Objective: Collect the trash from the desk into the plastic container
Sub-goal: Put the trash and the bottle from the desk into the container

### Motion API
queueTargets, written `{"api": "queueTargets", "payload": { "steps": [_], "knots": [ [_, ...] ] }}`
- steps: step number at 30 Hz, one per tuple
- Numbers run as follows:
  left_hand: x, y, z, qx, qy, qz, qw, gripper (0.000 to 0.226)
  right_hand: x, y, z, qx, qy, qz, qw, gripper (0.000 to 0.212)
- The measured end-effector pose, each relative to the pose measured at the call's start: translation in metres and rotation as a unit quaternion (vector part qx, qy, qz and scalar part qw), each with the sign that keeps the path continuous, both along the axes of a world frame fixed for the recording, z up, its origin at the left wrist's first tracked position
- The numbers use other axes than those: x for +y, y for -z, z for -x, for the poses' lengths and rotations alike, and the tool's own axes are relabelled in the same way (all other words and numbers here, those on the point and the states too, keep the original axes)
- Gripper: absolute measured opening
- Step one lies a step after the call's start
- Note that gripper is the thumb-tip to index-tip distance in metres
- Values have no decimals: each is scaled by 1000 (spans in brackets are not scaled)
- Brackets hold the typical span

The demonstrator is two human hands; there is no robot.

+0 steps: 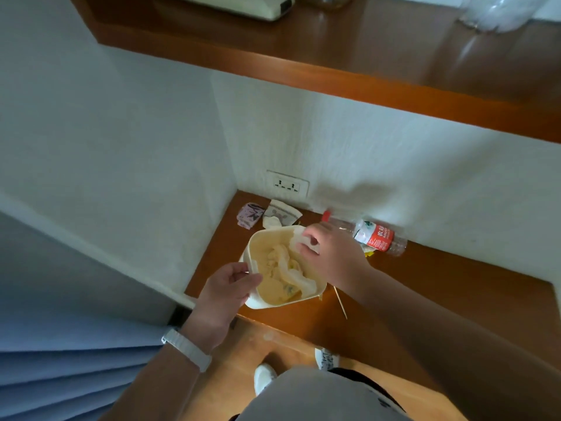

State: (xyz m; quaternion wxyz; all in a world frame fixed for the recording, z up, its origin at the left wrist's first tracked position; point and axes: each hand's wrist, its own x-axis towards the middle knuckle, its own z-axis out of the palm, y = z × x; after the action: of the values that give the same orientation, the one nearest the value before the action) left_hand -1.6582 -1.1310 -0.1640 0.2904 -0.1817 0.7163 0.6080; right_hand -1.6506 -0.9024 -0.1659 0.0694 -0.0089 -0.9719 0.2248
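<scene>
A cream plastic container (260, 238) sits at the left end of the wooden desk (440, 287). My left hand (226, 284) grips its near left rim. My right hand (331, 253) is over the container's far right rim, fingers closed on a piece of white crumpled tissue (306, 241). More white tissue (291, 268) lies inside the container. A clear plastic bottle (368, 233) with a red label lies on its side by the wall, right of my right hand. A pink wrapper (249, 214) and a white patterned wrapper (280, 214) lie in the back corner.
A thin wooden stick (340, 302) lies on the desk near the container's right side. A wall socket (287, 185) is above the corner. A wooden shelf (334, 56) juts out overhead. Blue curtain folds (76, 360) hang at the lower left.
</scene>
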Motion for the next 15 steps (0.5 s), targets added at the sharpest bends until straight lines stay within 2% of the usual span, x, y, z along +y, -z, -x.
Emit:
{"api": "queueTargets", "payload": {
  "steps": [9,15],
  "knots": [
    [4,10,5,-16,-3,-9,1000,28,40,14,-27,-51,72,24,996,31],
    [17,2,9,-15,-29,-3,999,26,108,55,-25,-183,135,-25,974,28]
  ]
}}
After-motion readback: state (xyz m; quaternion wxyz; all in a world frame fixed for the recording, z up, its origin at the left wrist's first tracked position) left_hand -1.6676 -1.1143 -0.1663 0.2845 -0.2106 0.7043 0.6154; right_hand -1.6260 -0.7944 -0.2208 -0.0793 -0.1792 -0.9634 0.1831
